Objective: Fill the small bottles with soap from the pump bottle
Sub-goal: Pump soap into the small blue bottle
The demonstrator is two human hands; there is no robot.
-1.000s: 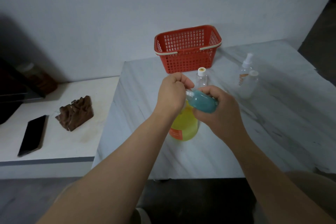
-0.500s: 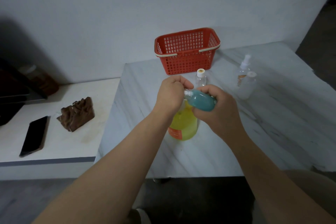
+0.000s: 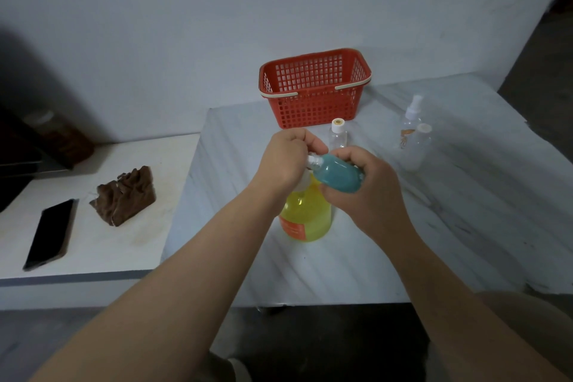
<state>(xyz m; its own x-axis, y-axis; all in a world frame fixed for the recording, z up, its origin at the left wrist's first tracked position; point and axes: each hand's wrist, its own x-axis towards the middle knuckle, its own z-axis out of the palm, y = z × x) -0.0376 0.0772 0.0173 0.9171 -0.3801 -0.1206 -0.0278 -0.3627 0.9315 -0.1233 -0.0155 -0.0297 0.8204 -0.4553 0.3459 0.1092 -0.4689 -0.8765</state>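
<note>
Fingers of the right hand (image 3: 369, 192) curl round the teal bottle (image 3: 336, 177), nearly level, neck pointing left; left hand (image 3: 285, 161) pinches that neck above the pump bottle (image 3: 305, 214).

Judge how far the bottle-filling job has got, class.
Done: nothing visibly finished. In hand: the right hand grips the teal small bottle, tilted, its neck at the top of the yellow pump bottle, which the left hand curls over. Remaining: the small clear bottle, the spray bottle and the white-capped bottle beside it look empty.
</note>
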